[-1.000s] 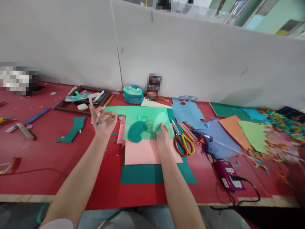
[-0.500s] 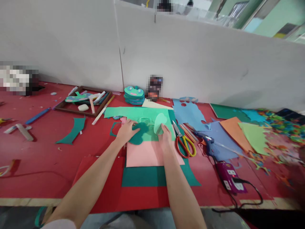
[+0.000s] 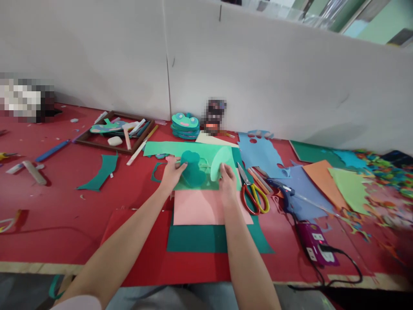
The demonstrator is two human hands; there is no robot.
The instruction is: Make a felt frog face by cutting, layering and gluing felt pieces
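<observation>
Between the thumb and fingers of my left hand [image 3: 171, 174] is a dark teal foam cutout [image 3: 193, 168] with a rounded, lobed outline. My right hand [image 3: 228, 180] pinches a light mint foam cutout [image 3: 220, 162], tilted up on edge. Both pieces are held over a mint green sheet [image 3: 161, 148], which lies across a pink sheet [image 3: 197, 208] and a dark teal sheet [image 3: 197, 239]. Just right of my right hand rest scissors [image 3: 248, 184] with one red and one yellow handle. A stack of frog-face cutouts [image 3: 185, 125] stands behind the sheets.
A glue gun [image 3: 284, 192] and a purple power strip [image 3: 317, 243] with a black cord lie to the right, near coloured sheets and foam scraps [image 3: 383, 172]. At the left is a brown frame [image 3: 122, 149] holding pens. A white partition [image 3: 264, 73] closes the back.
My left hand has lifted the dark teal cutout and turned it more upright. The mint cutout in my right hand has turned too. The camera view has shifted slightly.
</observation>
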